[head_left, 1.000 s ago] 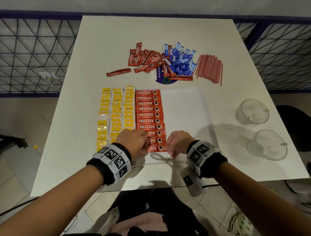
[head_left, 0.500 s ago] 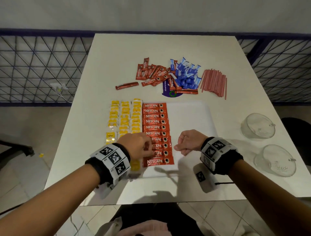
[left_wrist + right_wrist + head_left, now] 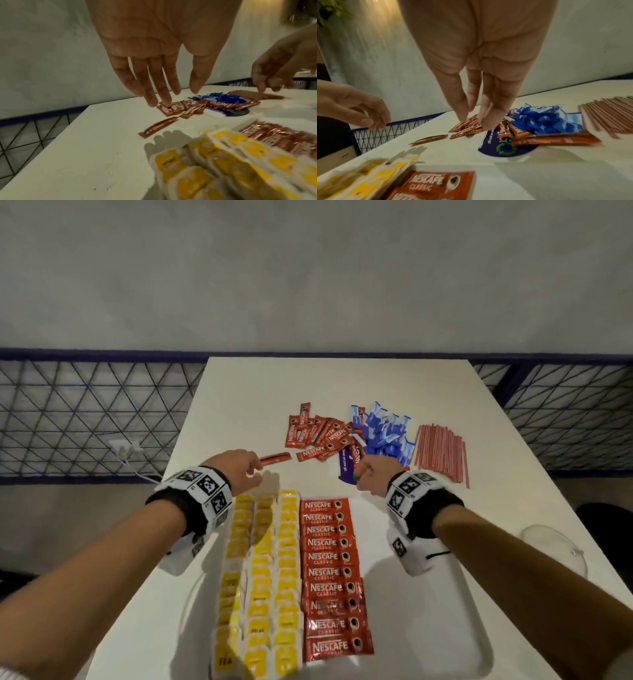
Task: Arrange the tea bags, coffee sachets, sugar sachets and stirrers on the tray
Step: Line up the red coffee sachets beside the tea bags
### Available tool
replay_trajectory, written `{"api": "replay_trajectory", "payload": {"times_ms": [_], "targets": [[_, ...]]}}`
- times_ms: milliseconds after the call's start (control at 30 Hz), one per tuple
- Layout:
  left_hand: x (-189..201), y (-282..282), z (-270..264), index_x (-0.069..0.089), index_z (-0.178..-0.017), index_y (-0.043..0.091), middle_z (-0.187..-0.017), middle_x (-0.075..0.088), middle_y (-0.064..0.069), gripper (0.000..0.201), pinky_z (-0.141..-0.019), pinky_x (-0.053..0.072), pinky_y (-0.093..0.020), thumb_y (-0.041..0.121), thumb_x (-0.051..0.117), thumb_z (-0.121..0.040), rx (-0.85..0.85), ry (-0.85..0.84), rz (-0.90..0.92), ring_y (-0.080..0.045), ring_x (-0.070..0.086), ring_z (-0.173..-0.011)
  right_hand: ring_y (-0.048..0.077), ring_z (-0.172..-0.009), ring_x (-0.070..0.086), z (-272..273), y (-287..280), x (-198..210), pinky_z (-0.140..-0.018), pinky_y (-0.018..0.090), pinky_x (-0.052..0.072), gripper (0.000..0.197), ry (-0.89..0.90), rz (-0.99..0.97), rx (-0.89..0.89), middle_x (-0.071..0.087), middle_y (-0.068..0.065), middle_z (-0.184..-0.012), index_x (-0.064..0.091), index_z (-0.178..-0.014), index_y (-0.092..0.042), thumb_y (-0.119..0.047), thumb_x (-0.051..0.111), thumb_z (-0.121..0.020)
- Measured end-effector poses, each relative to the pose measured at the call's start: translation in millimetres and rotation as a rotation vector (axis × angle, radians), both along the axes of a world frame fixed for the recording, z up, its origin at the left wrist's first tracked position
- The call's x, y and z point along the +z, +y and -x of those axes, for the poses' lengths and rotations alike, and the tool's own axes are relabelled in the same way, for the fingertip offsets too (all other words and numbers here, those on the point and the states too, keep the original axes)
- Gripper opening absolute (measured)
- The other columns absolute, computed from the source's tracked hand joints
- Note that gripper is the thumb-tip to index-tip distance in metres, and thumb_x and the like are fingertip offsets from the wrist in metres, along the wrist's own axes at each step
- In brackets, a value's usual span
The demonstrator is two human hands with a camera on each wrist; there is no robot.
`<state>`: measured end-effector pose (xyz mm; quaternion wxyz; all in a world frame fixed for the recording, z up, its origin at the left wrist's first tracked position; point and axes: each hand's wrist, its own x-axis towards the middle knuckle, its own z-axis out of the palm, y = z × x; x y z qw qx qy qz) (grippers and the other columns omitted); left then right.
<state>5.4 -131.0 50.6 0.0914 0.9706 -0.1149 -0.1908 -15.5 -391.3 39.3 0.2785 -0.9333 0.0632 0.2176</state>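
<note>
A white tray (image 3: 411, 594) holds three columns of yellow tea bags (image 3: 262, 570) and one column of red coffee sachets (image 3: 330, 573); its right half is bare. Beyond it lie a loose pile of coffee sachets (image 3: 318, 434), blue sugar sachets (image 3: 385, 436) and red stirrers (image 3: 440, 453). My left hand (image 3: 245, 470) hovers beside a single loose coffee sachet (image 3: 275, 457), fingers (image 3: 150, 100) straight and empty. My right hand (image 3: 368, 474) hangs over a purple packet (image 3: 346, 470) near the pile, its fingers (image 3: 489, 119) pointing down, holding nothing.
A clear glass cup (image 3: 555, 546) stands to the right of the tray. The white table (image 3: 308, 385) ends at a wall, with blue wire mesh fencing (image 3: 85, 412) on both sides. A white plug and cable (image 3: 125, 448) hang on the left fence.
Both hands left the near end of the coffee row and moved forward past the tray's far edge, toward the loose piles. My head tilted up.
</note>
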Motion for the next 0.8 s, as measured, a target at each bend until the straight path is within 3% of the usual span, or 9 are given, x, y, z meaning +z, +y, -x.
{"api": "replay_trajectory", "payload": {"times_ms": [167, 233, 333, 400, 500, 600, 700, 800], "targets": [[-29, 6, -37, 0.050, -0.127, 0.016, -0.127, 0.050, -0.007, 0.037, -0.096, 0.039, -0.032, 0.028, 0.053, -0.091, 0.009, 0.040, -0.033, -0.025, 0.050, -0.115, 0.025, -0.125, 0.045, -52, 12, -12, -0.098, 0.030, 0.040, 0.045, -0.081, 0.214, 0.159, 0.046, 0.008, -0.137, 0.044, -0.134, -0.012, -0.009, 0.054, -0.090], [-42, 7, -50, 0.052, -0.126, 0.016, -0.127, 0.050, -0.008, 0.037, -0.094, 0.039, -0.032, 0.025, 0.052, -0.091, 0.006, 0.044, -0.022, -0.026, 0.051, -0.114, 0.026, -0.129, 0.039, -75, 14, -15, -0.102, 0.031, 0.037, 0.048, -0.110, 0.319, 0.249, 0.040, 0.008, -0.142, 0.041, -0.136, -0.012, -0.011, 0.054, -0.091], [-55, 5, -62, 0.046, -0.134, 0.015, -0.132, 0.045, -0.008, 0.041, -0.100, 0.035, -0.031, 0.023, 0.049, -0.094, -0.010, 0.070, -0.008, -0.027, 0.047, -0.120, 0.031, -0.134, 0.030, -109, 15, -25, -0.108, 0.037, 0.032, 0.058, -0.052, 0.490, 0.420, 0.028, 0.008, -0.149, 0.032, -0.142, -0.014, -0.010, 0.055, -0.089], [-60, 3, -67, 0.043, -0.137, 0.016, -0.134, 0.043, -0.008, 0.046, -0.104, 0.032, -0.030, 0.030, 0.051, -0.093, -0.024, 0.076, 0.008, -0.026, 0.044, -0.122, 0.032, -0.136, 0.025, -126, 16, -33, -0.109, 0.042, 0.031, 0.075, -0.008, 0.585, 0.510, 0.021, 0.006, -0.152, 0.025, -0.145, -0.018, -0.012, 0.063, -0.081], [-70, 2, -76, 0.047, -0.131, 0.019, -0.127, 0.045, -0.005, 0.054, -0.104, 0.034, -0.034, 0.045, 0.058, -0.085, -0.004, 0.114, 0.007, -0.025, 0.042, -0.121, 0.030, -0.135, 0.027, -142, 20, -43, -0.108, 0.044, 0.033, 0.090, 0.027, 0.698, 0.585, 0.023, 0.005, -0.151, 0.021, -0.145, -0.021, -0.016, 0.072, -0.071], [-73, -1, -80, 0.050, -0.121, 0.018, -0.119, 0.045, -0.005, 0.048, -0.099, 0.037, -0.037, 0.047, 0.059, -0.083, -0.008, 0.130, -0.037, -0.026, 0.042, -0.115, 0.031, -0.129, 0.038, -149, 24, -51, -0.105, 0.042, 0.037, 0.081, 0.040, 0.739, 0.579, 0.035, 0.011, -0.143, 0.028, -0.140, -0.017, -0.020, 0.071, -0.070], [-73, -4, -82, 0.052, -0.117, 0.018, -0.117, 0.047, -0.007, 0.037, -0.094, 0.038, -0.034, 0.038, 0.057, -0.087, 0.006, 0.143, -0.035, -0.025, 0.046, -0.111, 0.030, -0.113, 0.053, -152, 29, -54, -0.092, 0.040, 0.048, 0.070, 0.055, 0.677, 0.549, 0.052, 0.011, -0.126, 0.043, -0.124, -0.014, -0.021, 0.076, -0.063], [-71, -8, -83, 0.057, -0.111, 0.016, -0.115, 0.056, -0.008, 0.027, -0.085, 0.038, -0.029, 0.029, 0.058, -0.087, 0.042, 0.182, -0.018, -0.025, 0.053, -0.107, 0.029, -0.113, 0.052, -153, 31, -54, -0.090, 0.038, 0.047, 0.055, 0.054, 0.668, 0.612, 0.053, 0.012, -0.124, 0.050, -0.118, -0.010, -0.020, 0.073, -0.069]]}}
